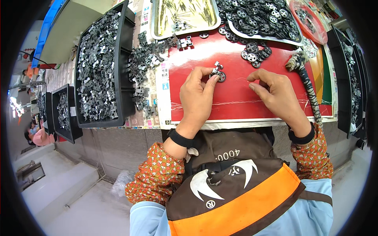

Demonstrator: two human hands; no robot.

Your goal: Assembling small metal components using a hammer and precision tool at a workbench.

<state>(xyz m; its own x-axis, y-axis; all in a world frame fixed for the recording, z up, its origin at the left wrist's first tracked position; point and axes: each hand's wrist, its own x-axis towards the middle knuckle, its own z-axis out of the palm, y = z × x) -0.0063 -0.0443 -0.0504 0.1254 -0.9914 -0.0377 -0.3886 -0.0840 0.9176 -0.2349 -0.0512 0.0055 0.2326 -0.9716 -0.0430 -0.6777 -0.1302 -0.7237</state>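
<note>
My left hand (198, 94) pinches a small part between thumb and fingertips: a black wheel (221, 77) with a black-and-silver bracket (217, 67) against it. It hovers over the red work mat (232, 108). To the right, my right hand (277, 92) is raised above the same mat, thumb and index tips brought close together. Whatever lies between those tips, if anything, is too small to make out. Just beyond it, several loose black wheels (252, 57) lie in a cluster on the mat.
Thin brass-coloured pins fill a metal tray (154, 27); another tray (271, 38) overflows with wheels. A black bin (128, 59) of brackets stands left, with loose brackets (143, 59) beside it. A wrapped, cord-like handle (309, 88) lies right, near a red plastic bag (322, 36).
</note>
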